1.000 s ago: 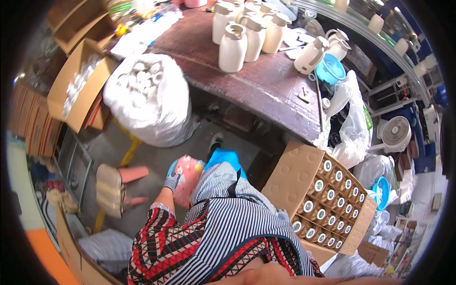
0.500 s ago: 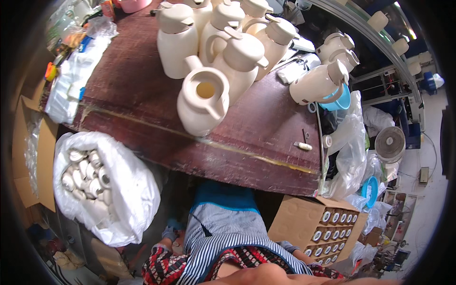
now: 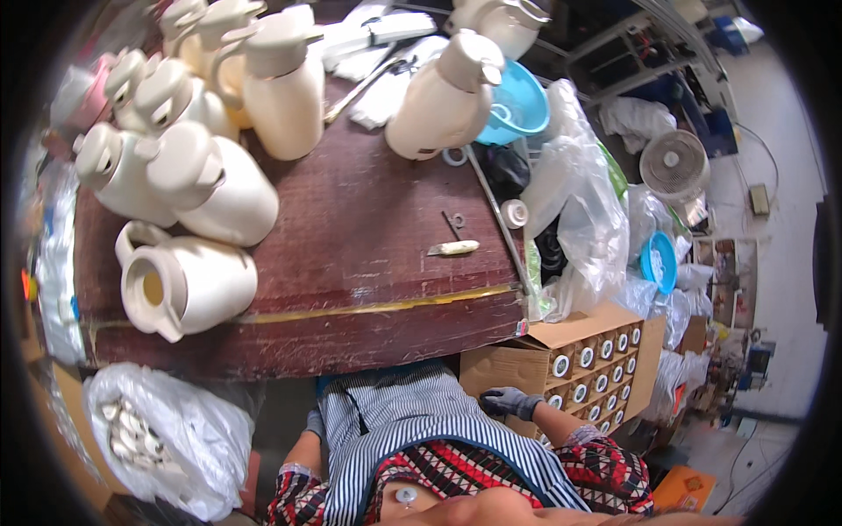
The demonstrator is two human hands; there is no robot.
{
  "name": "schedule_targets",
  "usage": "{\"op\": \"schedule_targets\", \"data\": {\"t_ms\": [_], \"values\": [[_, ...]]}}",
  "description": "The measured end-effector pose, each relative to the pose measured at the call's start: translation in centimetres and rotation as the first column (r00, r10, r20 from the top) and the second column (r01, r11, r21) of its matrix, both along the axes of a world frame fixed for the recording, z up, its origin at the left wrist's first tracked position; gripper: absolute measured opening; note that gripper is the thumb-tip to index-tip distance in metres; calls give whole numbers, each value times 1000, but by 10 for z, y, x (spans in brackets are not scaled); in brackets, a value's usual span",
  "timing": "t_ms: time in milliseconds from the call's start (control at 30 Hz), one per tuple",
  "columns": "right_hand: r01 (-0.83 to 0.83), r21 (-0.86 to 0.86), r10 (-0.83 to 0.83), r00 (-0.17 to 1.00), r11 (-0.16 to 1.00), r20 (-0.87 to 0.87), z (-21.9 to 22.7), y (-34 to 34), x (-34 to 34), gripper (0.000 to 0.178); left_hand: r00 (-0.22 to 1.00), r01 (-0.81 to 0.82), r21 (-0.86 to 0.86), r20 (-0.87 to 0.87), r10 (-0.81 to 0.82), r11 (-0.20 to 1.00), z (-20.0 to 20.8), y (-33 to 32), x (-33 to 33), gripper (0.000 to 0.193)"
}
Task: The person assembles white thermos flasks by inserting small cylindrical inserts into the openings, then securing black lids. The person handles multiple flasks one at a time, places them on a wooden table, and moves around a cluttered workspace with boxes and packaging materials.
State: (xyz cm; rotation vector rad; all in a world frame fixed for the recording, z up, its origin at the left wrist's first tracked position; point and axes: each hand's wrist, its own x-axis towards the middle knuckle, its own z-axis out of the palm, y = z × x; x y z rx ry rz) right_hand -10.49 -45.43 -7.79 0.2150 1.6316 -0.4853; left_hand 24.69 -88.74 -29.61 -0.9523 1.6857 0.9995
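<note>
While the right hand (image 3: 511,402) hovers by the divided carton (image 3: 504,368) on the near right, its grey-gloved fingers are loosely curled, and I can see nothing in that grip; whether the fingertips brush the cardboard, I cannot tell. Over on the near left, the left hand (image 3: 316,423) hangs low at the side of the striped apron (image 3: 395,403), half hidden, so there's no telling whether it is clenched, released or gripping something.

And what a carton it is, just right of the apron and beside the table's near right corner, flaps spread, its cells filled with rows of white-topped cylindrical pieces (image 3: 580,392)!

Up on the worn dark-red table (image 3: 351,228), cream thermal jugs (image 3: 219,188) crowd the left side, a lidless jug (image 3: 210,285) nearest the edge, its yellowish mouth showing. Another handled jug (image 3: 438,105) stands apart on the far right, just beside a blue basin (image 3: 526,101). Here on the right of the tabletop lies a pale-handled cutter (image 3: 458,248), a slim dark tool (image 3: 451,226) right behind it.

Down on the near left, a white plastic sack (image 3: 215,438) gapes open, showing pale moulded parts (image 3: 132,438). Away on the right, clear plastic bags (image 3: 596,237) bunch up beside the table, with a round fan (image 3: 674,167) beyond them
</note>
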Motion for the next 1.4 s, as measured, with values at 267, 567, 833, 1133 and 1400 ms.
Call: {"op": "schedule_targets", "data": {"t_ms": [267,567,833,1133,1400], "values": [[-259,-204,198,940,944,-278,-31,-30,-1,52,941,184,-349,-208,-268,919,41,-67,-48,49],[-350,-176,179,775,920,-606,-23,-93,9,47,-16,-79,-762,-644,-765,643,451,-193,-213,55],[-347,-223,-47,449,911,-892,10,-89,105,48,472,-386,-750,-661,-584,537,449,-295,-304,90],[-435,-65,-47,52,898,-998,25,-42,140,40,179,145,-467,-855,-487,872,450,-301,-299,44],[-301,-142,-212,-214,943,-954,70,-31,122,37,471,-248,-908,-419,-776,339,377,-449,-329,37]]}}
